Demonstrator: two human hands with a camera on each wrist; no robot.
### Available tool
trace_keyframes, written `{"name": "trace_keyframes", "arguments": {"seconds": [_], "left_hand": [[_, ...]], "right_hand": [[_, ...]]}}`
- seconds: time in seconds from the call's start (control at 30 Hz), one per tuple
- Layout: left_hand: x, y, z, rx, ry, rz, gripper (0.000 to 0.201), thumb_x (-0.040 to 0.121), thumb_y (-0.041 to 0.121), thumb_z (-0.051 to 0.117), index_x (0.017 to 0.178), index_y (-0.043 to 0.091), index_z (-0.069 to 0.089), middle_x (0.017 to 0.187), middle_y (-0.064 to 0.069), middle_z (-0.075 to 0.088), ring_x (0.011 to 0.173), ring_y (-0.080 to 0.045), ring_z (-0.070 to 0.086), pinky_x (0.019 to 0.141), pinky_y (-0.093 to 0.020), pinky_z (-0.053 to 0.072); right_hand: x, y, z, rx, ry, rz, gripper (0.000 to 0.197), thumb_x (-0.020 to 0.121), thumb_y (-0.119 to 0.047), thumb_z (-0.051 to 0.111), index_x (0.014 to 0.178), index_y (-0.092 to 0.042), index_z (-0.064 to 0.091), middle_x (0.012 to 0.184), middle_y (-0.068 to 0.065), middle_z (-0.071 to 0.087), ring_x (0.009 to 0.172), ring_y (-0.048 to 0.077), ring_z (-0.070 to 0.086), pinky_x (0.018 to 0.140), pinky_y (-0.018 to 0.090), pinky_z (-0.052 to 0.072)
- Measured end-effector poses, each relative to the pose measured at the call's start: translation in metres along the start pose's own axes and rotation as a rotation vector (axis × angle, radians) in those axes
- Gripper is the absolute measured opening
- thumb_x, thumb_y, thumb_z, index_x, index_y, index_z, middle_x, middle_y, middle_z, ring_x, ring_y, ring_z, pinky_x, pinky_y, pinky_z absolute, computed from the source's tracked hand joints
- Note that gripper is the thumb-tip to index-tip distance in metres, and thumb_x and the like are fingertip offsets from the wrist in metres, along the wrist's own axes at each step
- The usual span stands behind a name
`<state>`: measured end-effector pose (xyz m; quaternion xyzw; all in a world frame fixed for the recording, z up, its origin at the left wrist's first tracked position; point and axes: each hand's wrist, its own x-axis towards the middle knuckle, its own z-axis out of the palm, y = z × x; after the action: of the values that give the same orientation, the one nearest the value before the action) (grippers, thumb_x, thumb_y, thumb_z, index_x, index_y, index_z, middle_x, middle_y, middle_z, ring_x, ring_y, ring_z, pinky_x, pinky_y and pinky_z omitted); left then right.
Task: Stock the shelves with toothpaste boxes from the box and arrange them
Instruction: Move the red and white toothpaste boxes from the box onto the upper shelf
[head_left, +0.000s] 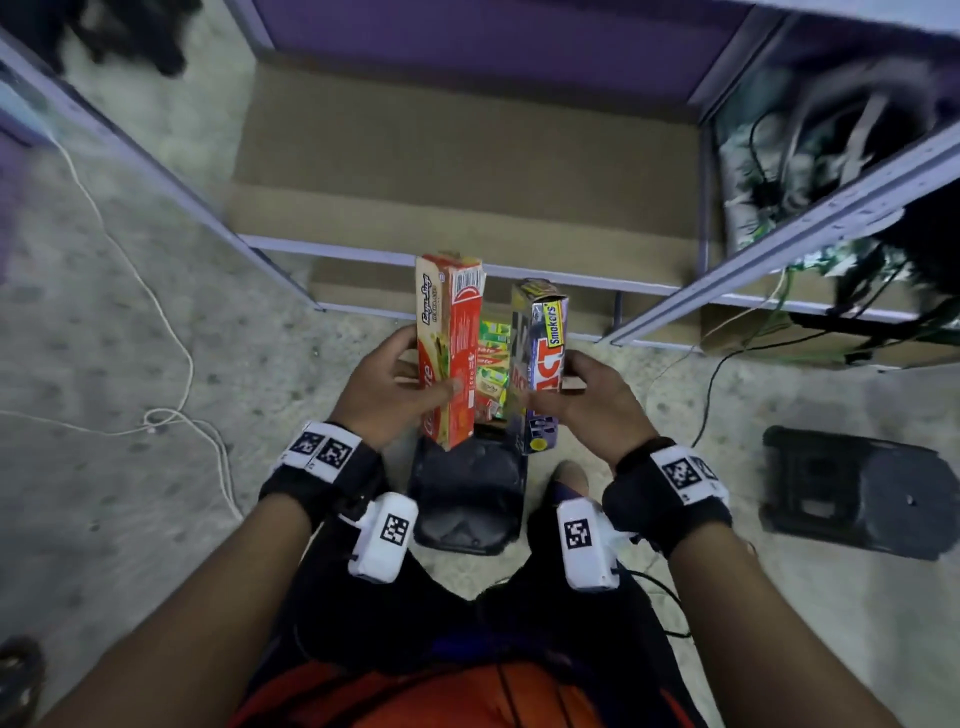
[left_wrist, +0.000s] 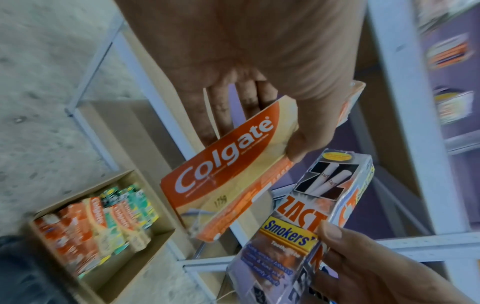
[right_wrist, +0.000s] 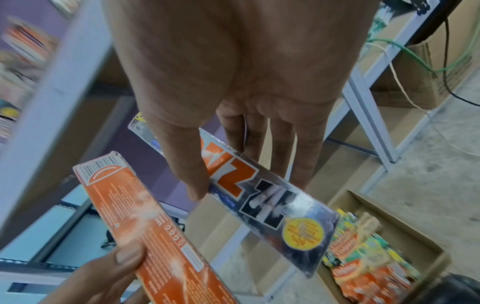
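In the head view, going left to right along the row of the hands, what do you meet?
Left hand → red Colgate box → green boxes in the carton below → Zact Smokers' box → right hand.

Shop stockroom: metal shelving (head_left: 779, 249), cardboard carton (left_wrist: 135, 265) full of toothpaste boxes (left_wrist: 85, 228), bare concrete floor (head_left: 104, 338).

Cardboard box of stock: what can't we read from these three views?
- Head view: cardboard box almost wholly hidden behind the Colgate box and Zact box.
- Wrist views: its packs are motion-blurred; count unreadable.
- Upper shelf stock: blurred, at the frame edge.
- Left hand, right hand: fingers behind the boxes hidden in the head view.
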<state>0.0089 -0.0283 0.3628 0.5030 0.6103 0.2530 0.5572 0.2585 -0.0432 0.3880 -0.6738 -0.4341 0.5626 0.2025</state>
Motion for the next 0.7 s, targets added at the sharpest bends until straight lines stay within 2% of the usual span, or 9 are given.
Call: {"name": "trace_keyframes", "arguments": {"seconds": [0.13,0.2,0.33,0.47,0.57,0.63,0.7], "left_hand": [[-0.008,0.026,-0.012,0.003,0.024,0.065,0.058,0.075,0.036,0.082,0.127,0.04,0.057,0.107,0.023,0.069,0.094,0.0,0.065,0.079,-0.021,0.053],[-0.013,0.038,-0.018,-0.012,0.035,0.087,0.055,0.075,0.039,0.082,0.124,0.04,0.058,0.106,0.023,0.069,0.095,0.001,0.065,0.077,-0.019,0.054],[-0.017,0.064,-0.028,-0.019,0.059,0.157,0.053,0.075,0.036,0.083,0.122,0.04,0.06,0.103,0.02,0.071,0.095,0.0,0.066,0.078,-0.021,0.054],[-0.009,0.091,-0.038,-0.031,0.082,0.226,0.06,0.072,0.033,0.085,0.126,0.035,0.058,0.103,0.012,0.073,0.098,-0.009,0.068,0.088,-0.037,0.057],[0.002,0.117,-0.047,-0.012,0.113,0.278,0.064,0.069,0.041,0.085,0.126,0.036,0.058,0.109,0.011,0.071,0.102,-0.013,0.066,0.088,-0.042,0.057],[0.011,0.137,-0.055,-0.005,0.144,0.31,0.066,0.067,0.044,0.085,0.126,0.036,0.058,0.108,0.01,0.071,0.102,-0.013,0.066,0.089,-0.042,0.057],[0.021,0.16,-0.062,-0.004,0.163,0.344,0.065,0.068,0.043,0.086,0.126,0.038,0.057,0.106,0.01,0.07,0.101,-0.014,0.065,0.088,-0.039,0.056]], "right_hand": [[-0.019,-0.014,-0.009,0.025,0.046,-0.08,0.036,0.082,-0.017,0.079,0.114,-0.024,0.066,0.1,-0.015,0.07,0.081,-0.006,0.066,0.062,0.004,0.046],[-0.027,-0.022,-0.015,0.037,0.067,-0.114,0.036,0.081,-0.021,0.08,0.114,-0.025,0.066,0.102,-0.014,0.07,0.082,-0.006,0.066,0.065,0.008,0.048],[-0.035,-0.039,-0.027,0.06,0.113,-0.158,0.04,0.078,-0.029,0.08,0.115,-0.027,0.066,0.107,-0.011,0.072,0.095,0.004,0.067,0.082,0.029,0.054],[-0.035,-0.064,-0.041,0.077,0.127,-0.222,0.043,0.076,-0.029,0.081,0.116,-0.03,0.066,0.111,-0.009,0.072,0.108,0.014,0.065,0.098,0.045,0.052],[-0.031,-0.088,-0.054,0.066,0.146,-0.277,0.045,0.075,-0.034,0.083,0.116,-0.029,0.066,0.111,-0.01,0.072,0.104,0.014,0.067,0.096,0.043,0.054],[-0.028,-0.106,-0.063,0.078,0.16,-0.292,0.048,0.074,-0.035,0.083,0.119,-0.029,0.065,0.111,-0.011,0.071,0.1,0.014,0.07,0.091,0.042,0.057],[-0.023,-0.127,-0.074,0.083,0.176,-0.332,0.047,0.077,-0.03,0.083,0.12,-0.028,0.065,0.111,-0.009,0.072,0.099,0.013,0.07,0.093,0.043,0.056]]}}
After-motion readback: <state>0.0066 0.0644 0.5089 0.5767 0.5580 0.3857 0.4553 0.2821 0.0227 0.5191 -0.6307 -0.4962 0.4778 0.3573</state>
